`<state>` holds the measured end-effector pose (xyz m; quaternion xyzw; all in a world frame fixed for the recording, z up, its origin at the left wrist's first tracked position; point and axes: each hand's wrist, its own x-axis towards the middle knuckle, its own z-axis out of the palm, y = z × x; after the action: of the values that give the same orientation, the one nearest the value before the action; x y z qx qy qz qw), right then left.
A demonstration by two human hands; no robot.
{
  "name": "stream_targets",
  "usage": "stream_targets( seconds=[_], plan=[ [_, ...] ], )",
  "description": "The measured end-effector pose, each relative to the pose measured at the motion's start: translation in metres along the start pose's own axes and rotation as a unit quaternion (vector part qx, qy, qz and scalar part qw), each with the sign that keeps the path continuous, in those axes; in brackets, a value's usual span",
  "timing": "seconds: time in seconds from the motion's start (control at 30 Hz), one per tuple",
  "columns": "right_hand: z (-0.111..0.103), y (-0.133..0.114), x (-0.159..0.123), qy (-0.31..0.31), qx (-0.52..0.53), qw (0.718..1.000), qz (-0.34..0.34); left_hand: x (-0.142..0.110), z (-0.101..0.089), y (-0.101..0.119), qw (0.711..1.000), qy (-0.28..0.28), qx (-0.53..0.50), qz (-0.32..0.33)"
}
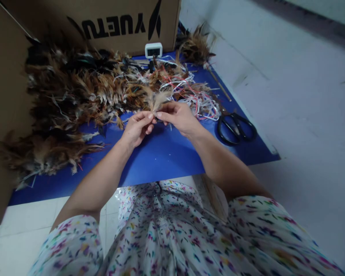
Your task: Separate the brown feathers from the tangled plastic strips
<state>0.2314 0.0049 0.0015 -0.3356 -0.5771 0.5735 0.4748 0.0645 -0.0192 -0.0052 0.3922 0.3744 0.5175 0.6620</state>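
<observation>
Over the blue tabletop (161, 157) my two hands meet and pinch a small bunch of light tan feathers (155, 100) by its base. My left hand (139, 127) is closed, thumb against the fingertips at the quill ends. From the other side my right hand (178, 117) grips the same bunch between thumb and fingers. The tips fan upward, away from me. Just beyond lies a wide heap of brown and black feathers (89, 86). White and red strips (201, 103) lie tangled to the right of my right hand.
Black-handled scissors (237, 128) rest at the table's right. Behind them are a thin stick (220, 84) and a feather duster head (197, 48). A small white digital display (153, 50) stands before a cardboard box (166, 23). More feathers (51, 151) lie at the left edge. A wall (299, 96) borders the right.
</observation>
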Motion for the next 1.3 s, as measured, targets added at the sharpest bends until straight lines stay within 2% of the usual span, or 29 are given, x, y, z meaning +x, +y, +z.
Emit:
stream_targets(
  seconds=[0.33,0.53,0.93,1.3],
  plan=[
    [-0.0013,-0.0061,-0.0037,-0.068,-0.003,0.998,-0.007,-0.0038,0.0005,0.0027,0.996,-0.077,-0.013,-0.053],
    [-0.0002,-0.0075,-0.0034,-0.065,0.013,0.998,-0.013,-0.0039,-0.0019,0.0032,0.991,-0.106,-0.026,-0.073],
    [-0.0017,-0.0006,-0.0011,-0.016,-0.004,1.000,-0.023,-0.0028,0.0000,-0.0013,0.998,-0.046,0.024,-0.036],
    [0.0001,-0.0007,-0.0012,-0.016,-0.002,1.000,-0.013,-0.0036,0.0002,-0.0018,0.998,-0.051,0.041,-0.018]
  ],
)
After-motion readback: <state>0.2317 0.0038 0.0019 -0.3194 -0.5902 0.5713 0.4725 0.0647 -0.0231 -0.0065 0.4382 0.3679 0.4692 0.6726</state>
